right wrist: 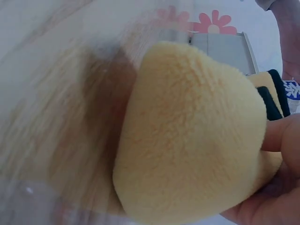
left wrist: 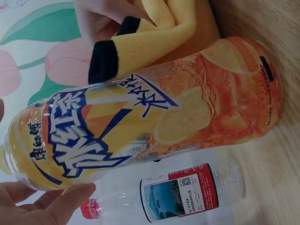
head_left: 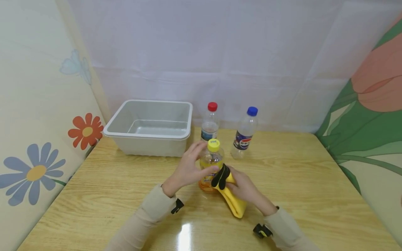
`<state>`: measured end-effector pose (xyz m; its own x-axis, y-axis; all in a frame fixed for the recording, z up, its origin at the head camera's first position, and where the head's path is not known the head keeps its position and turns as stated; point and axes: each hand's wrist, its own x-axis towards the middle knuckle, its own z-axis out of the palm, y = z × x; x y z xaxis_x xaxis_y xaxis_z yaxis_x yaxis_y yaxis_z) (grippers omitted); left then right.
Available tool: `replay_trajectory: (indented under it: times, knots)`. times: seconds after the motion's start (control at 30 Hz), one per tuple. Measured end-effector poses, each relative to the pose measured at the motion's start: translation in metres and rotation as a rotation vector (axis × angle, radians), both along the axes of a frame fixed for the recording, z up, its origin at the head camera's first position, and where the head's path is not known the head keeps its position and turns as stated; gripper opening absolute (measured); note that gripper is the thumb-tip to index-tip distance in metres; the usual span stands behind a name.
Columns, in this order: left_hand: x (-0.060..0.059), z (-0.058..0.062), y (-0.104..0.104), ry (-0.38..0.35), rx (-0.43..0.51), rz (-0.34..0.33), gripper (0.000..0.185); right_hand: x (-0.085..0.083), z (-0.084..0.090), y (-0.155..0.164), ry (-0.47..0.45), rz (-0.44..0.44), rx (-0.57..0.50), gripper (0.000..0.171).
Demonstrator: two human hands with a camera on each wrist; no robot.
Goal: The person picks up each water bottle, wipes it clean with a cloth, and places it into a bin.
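An iced tea bottle (head_left: 207, 174) with a yellow cap and an orange-and-yellow label stands upright on the table. My left hand (head_left: 190, 167) grips it around the upper part, just below the cap. In my right hand (head_left: 244, 184) is a folded yellow cloth (head_left: 233, 204) with black edging, which hangs down toward the table. The cloth's black-edged end lies against the right side of the bottle. The left wrist view shows the bottle's label (left wrist: 112, 126) close up, with the cloth (left wrist: 164, 42) along it. Plush yellow fabric (right wrist: 192, 136) fills the middle of the right wrist view, pinched between thumb and fingers.
Behind the iced tea bottle stands a clear bottle with a red cap (head_left: 212, 106). To its right is a Pepsi bottle (head_left: 243, 139) with a blue cap. A grey plastic bin (head_left: 154, 146) sits at the back left, near a white backdrop (head_left: 251, 52).
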<state>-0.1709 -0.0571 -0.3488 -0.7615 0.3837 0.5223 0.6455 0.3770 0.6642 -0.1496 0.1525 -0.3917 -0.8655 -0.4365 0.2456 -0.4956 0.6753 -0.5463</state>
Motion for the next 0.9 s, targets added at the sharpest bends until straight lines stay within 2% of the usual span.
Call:
replay_trajectory:
  times: [0.37,0.67,0.9]
  knots:
    - [-0.006,-0.002,0.003,0.064,0.015,0.010,0.068,0.004,-0.001,0.007,0.073,0.030,0.029,0.047]
    - [-0.006,0.000,0.001,-0.007,0.020,-0.005,0.070,0.005,0.000,0.010,0.070,0.025,0.021,0.048]
    - [-0.007,-0.001,0.000,-0.047,0.045,-0.027,0.064,0.006,0.002,0.013,0.048,0.006,-0.010,0.050]
